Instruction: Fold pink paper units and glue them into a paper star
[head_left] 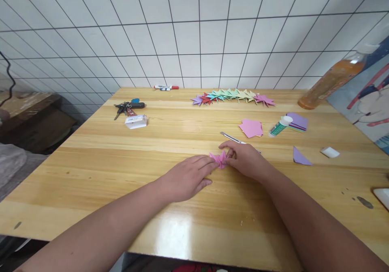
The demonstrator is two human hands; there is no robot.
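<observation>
A small pink folded-paper star (219,157) with pointed tips lies on the wooden table between both hands. My left hand (189,178) rests flat, fingers stretched out, with the fingertips against the star's left side. On the opposite side, my right hand (245,161) pinches the star's right edge between thumb and fingers. Part of the star is hidden by the fingertips. Just behind the right hand lies a slim utility knife (231,137), partly covered by that hand. A stack of pink paper pentagons (251,128) lies farther back.
Folded-paper stars (232,95) in several colours line the table's back. A glue stick (280,126) leans by coloured paper sheets (299,121); a purple paper triangle (300,157) lies nearer. A drink bottle (332,79) stands right. Keys (123,108), a white box (136,121) and a marker (166,88) lie left.
</observation>
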